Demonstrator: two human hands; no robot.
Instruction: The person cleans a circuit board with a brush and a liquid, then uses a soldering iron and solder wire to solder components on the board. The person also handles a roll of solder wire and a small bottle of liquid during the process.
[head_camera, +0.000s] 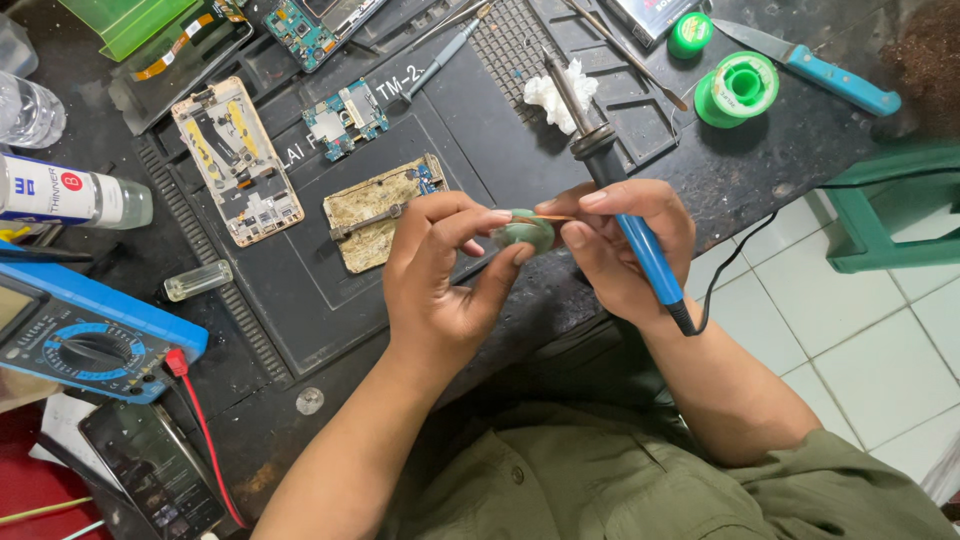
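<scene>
His left hand pinches a small round greenish tin; right hand grips a blue-handled soldering iron and thin stick. That hot barrel could scorch the white tissue wad.

Blue multimeter left, green solder spool, blue-handled knife, phone frame
</scene>
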